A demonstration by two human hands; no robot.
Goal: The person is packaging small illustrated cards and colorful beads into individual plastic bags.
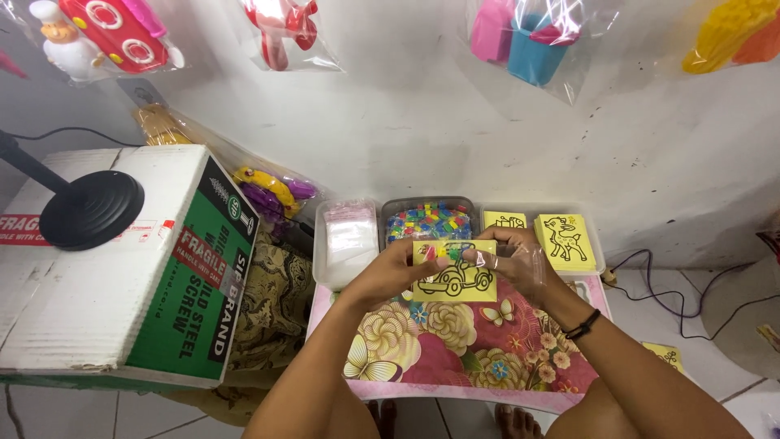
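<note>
A yellow car-outline card (455,274), half inside a clear plastic sleeve (520,262), is pinched by the left hand (390,272) and right hand (512,260) above a floral table (455,341). Beyond lie a tray of coloured pieces (428,219) and a yellow deer card (563,240).

The card (455,280) is yellow with a black-line car drawing. The worktop (455,341) is pink, patterned with cream and red flowers and butterflies. The carton (138,268) is white and green. The beads (428,221) are multicoloured.

hanging toy bags (528,36) cropped at top, card stack (504,219) half hidden by right hand (520,260)
</note>
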